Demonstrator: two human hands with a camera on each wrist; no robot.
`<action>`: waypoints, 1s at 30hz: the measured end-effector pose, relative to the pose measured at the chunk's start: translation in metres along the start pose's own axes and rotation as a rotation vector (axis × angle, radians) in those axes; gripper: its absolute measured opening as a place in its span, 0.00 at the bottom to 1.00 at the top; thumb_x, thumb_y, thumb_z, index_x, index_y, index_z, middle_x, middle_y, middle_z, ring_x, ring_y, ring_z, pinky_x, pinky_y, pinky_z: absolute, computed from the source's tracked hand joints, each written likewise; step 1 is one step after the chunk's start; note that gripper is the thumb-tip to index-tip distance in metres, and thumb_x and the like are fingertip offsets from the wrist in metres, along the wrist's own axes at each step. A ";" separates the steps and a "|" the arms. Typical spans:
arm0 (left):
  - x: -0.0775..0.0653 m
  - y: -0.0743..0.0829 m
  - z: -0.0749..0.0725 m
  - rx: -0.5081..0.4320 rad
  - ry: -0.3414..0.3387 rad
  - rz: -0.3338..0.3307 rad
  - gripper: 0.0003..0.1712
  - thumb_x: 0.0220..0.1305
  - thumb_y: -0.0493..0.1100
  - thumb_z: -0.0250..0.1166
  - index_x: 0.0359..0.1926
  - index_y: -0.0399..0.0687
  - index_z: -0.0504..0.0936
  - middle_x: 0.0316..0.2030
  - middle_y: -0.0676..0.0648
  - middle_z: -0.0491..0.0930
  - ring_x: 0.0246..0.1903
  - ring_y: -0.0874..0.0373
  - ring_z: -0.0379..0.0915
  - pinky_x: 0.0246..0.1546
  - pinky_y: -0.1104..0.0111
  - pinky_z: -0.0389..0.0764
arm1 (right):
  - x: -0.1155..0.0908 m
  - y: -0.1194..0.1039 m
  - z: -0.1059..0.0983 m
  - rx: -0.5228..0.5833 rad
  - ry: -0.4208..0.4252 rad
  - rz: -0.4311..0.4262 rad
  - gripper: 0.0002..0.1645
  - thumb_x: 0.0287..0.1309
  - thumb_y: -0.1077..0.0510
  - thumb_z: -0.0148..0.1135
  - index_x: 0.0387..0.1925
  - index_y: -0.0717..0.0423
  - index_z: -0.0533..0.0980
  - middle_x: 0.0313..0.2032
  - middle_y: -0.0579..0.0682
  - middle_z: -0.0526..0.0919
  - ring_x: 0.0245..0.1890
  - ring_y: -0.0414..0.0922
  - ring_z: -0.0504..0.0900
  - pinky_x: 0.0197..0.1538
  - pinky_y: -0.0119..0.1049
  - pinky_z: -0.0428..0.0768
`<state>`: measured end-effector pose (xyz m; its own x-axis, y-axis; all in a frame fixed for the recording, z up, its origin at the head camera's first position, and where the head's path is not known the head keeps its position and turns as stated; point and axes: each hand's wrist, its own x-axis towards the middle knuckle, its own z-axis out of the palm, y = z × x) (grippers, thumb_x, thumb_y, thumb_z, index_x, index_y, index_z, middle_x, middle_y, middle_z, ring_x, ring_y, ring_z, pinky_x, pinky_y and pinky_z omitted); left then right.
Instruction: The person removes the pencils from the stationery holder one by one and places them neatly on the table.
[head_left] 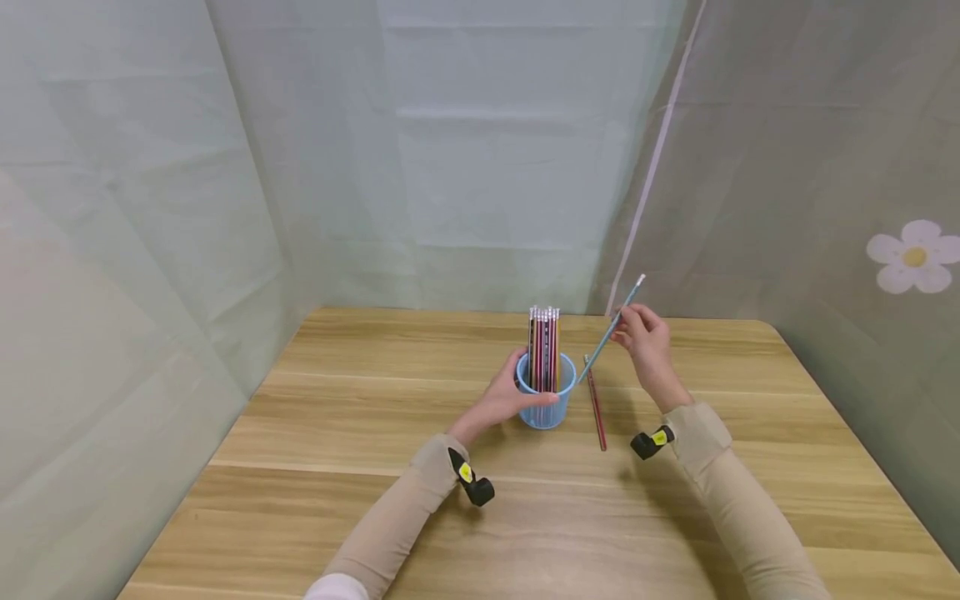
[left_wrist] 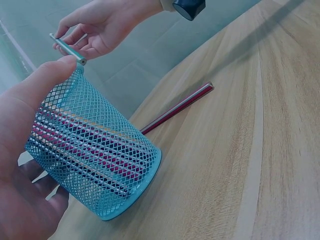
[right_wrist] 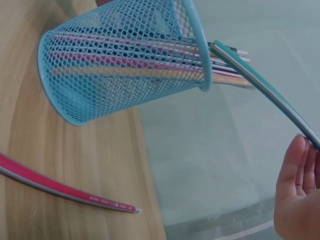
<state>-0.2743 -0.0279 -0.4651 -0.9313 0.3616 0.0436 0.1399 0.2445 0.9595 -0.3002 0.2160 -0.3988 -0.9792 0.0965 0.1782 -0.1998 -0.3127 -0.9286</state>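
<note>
A light-blue mesh pencil cup [head_left: 547,412] stands upright on the table, holding a bunch of striped pencils [head_left: 543,346] with their eraser ends up. My left hand [head_left: 512,395] grips the cup from its left side, thumb across the front near the rim. Between the fingertips of my right hand [head_left: 642,340] is a teal pencil [head_left: 611,331], slanted with its lower end close to the cup's right rim. In the right wrist view the teal pencil [right_wrist: 270,90] has its end at the rim; whether they touch I cannot tell. A red pencil [head_left: 596,410] lies just right of the cup.
The wooden table [head_left: 360,400] carries the cup and the loose pencil. Pale cloth walls [head_left: 487,167] rise at its back and sides. A wrist camera [head_left: 477,488] sits on the left wrist, another camera [head_left: 651,442] on the right.
</note>
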 end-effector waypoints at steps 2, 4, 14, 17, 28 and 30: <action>0.000 -0.001 0.000 0.001 -0.001 -0.004 0.55 0.47 0.50 0.77 0.72 0.58 0.54 0.67 0.46 0.66 0.66 0.49 0.63 0.69 0.50 0.63 | 0.000 0.002 -0.001 -0.008 0.003 0.012 0.10 0.69 0.60 0.52 0.32 0.52 0.77 0.32 0.44 0.80 0.32 0.37 0.78 0.36 0.24 0.82; 0.000 -0.001 0.000 -0.002 -0.005 -0.007 0.55 0.48 0.49 0.77 0.72 0.58 0.54 0.67 0.46 0.65 0.67 0.49 0.63 0.69 0.50 0.62 | 0.000 0.005 -0.003 -0.020 -0.002 0.023 0.10 0.69 0.59 0.52 0.32 0.52 0.77 0.33 0.44 0.79 0.32 0.36 0.77 0.36 0.24 0.82; -0.005 0.012 -0.002 -0.005 -0.028 -0.021 0.55 0.51 0.44 0.75 0.73 0.50 0.51 0.69 0.41 0.63 0.68 0.45 0.60 0.69 0.49 0.62 | -0.002 0.019 -0.009 -0.086 -0.014 0.040 0.08 0.68 0.56 0.55 0.33 0.48 0.78 0.33 0.42 0.79 0.34 0.38 0.78 0.39 0.24 0.82; -0.013 0.026 -0.004 -0.006 -0.031 -0.022 0.54 0.52 0.43 0.74 0.73 0.47 0.52 0.68 0.40 0.64 0.67 0.45 0.61 0.69 0.49 0.62 | -0.003 0.021 -0.010 -0.128 -0.018 0.044 0.08 0.68 0.56 0.54 0.33 0.47 0.78 0.33 0.42 0.79 0.34 0.37 0.78 0.39 0.25 0.83; -0.019 0.036 -0.005 -0.012 -0.034 -0.017 0.53 0.52 0.44 0.74 0.73 0.48 0.52 0.68 0.39 0.64 0.67 0.44 0.61 0.69 0.49 0.62 | -0.004 0.021 -0.010 -0.194 -0.031 0.083 0.07 0.70 0.59 0.52 0.37 0.52 0.76 0.32 0.42 0.78 0.32 0.34 0.77 0.39 0.25 0.83; -0.019 0.036 -0.005 -0.012 -0.035 -0.016 0.53 0.52 0.43 0.74 0.73 0.48 0.52 0.68 0.39 0.64 0.67 0.44 0.61 0.69 0.49 0.62 | -0.004 0.022 -0.010 -0.220 -0.031 0.101 0.07 0.70 0.58 0.52 0.36 0.51 0.76 0.31 0.42 0.77 0.32 0.34 0.77 0.40 0.26 0.83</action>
<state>-0.2536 -0.0306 -0.4303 -0.9211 0.3888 0.0190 0.1212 0.2398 0.9632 -0.2998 0.2183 -0.4231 -0.9951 0.0447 0.0881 -0.0924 -0.1057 -0.9901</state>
